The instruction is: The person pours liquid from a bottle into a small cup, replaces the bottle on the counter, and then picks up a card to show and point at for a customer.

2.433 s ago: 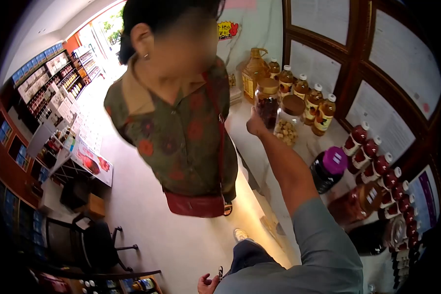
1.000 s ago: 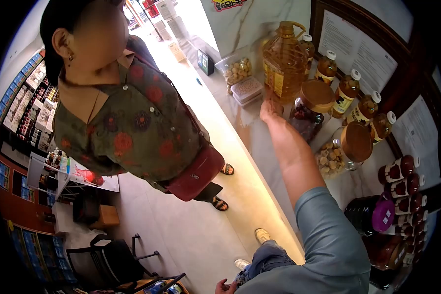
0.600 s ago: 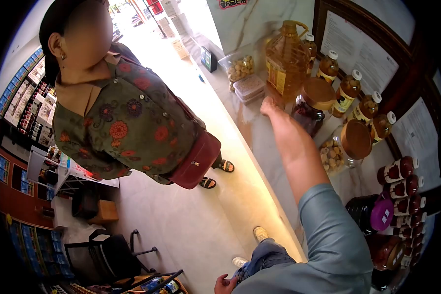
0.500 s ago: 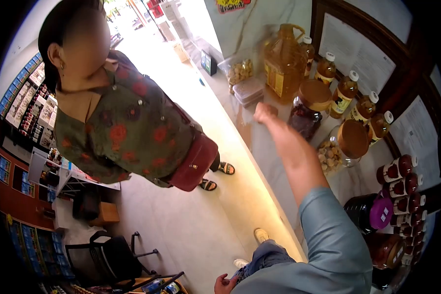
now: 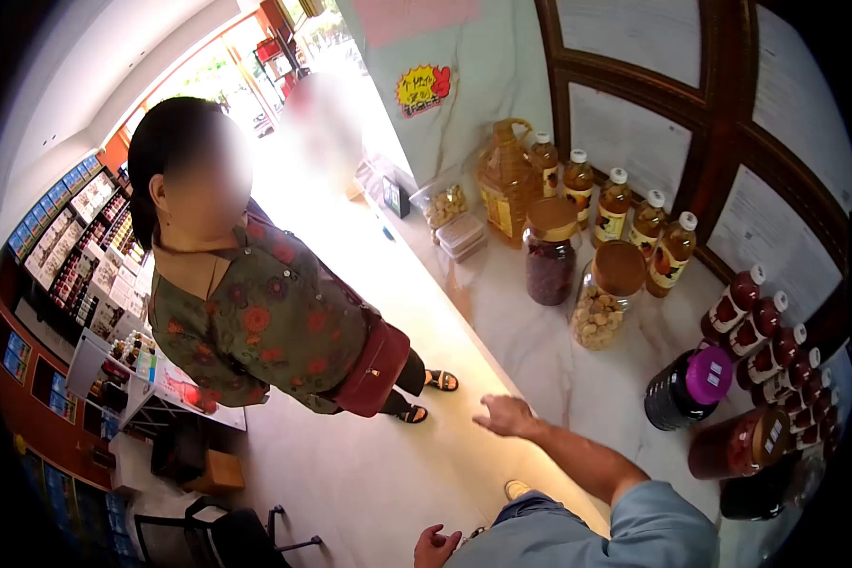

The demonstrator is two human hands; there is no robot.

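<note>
The right hand (image 5: 507,417) is out over or just in front of the edge of the marble counter (image 5: 587,402), part open with loosely bent fingers and nothing in its grasp; its fingers point left, toward the legs of a person in a flowered shirt (image 5: 256,312) who wears a red bag (image 5: 374,367). The left hand (image 5: 435,549) is low, to the left of the right one, fingers curled; whether it grips something cannot be told.

Nearest beyond the right hand, well apart from it, is the jar of pale pieces (image 5: 596,320), upright on the counter. Its long axis leans up and to the right in this view, wooden lid uppermost. Just beyond it is the jar of dark pieces (image 5: 550,273), its axis almost straight up, lid on top. Farther from the hand, the jug (image 5: 506,196) stands tall, neck and handle upward, with a flat clear box (image 5: 462,237) lying to its left. Behind the jars, a row of amber bottles (image 5: 612,210) stands caps up. Right of the hand, the purple-lidded jar (image 5: 674,396) slants, lid toward the upper right; past it, the red jar (image 5: 724,448) appears nearly sideways, lid to the right.
</note>
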